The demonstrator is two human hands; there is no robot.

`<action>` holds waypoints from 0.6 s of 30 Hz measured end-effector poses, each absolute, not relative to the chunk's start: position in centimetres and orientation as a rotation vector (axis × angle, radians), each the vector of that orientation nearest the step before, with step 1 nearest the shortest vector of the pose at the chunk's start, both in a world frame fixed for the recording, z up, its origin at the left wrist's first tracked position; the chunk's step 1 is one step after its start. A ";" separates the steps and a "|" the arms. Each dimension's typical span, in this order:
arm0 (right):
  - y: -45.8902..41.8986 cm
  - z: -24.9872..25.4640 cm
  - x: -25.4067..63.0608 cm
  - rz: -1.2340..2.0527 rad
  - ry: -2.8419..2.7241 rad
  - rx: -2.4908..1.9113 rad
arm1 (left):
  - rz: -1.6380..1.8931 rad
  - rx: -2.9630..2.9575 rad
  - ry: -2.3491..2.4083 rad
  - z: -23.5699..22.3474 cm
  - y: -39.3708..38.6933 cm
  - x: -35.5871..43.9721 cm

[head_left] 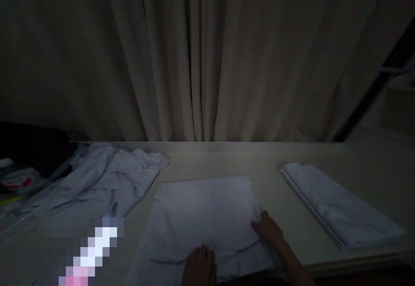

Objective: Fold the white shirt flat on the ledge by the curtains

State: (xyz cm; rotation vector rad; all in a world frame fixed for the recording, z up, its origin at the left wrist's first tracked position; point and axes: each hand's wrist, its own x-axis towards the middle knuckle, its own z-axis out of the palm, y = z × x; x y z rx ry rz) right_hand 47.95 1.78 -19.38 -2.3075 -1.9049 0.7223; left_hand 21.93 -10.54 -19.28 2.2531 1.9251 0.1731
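Observation:
A pale, partly folded cloth garment [207, 208] lies on the table in front of me. Its far edge is straight, and the near part is creased and spreads wider. My left hand [199, 266] rests on the near part, palm down, its fingers stretched over the fabric. At the garment's right edge is my right hand [269, 230], with the thumb on the cloth and a finger apart from it beside the edge. The dim light hides some of the fingers.
A folded pale cloth bundle [337, 208] lies on the right of the table [269, 169]. Crumpled pale cloth [110, 178] lies at left, beside a dark item [35, 145] and a packet with red print [21, 180]. A pixelated patch covers the lower left. A curtain [207, 61] hangs behind.

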 end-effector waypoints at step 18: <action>0.5 -14.2 42.3 0.899 -1.979 -1.701 | 0.375 1.817 1.756 -9.8 4.7 26.4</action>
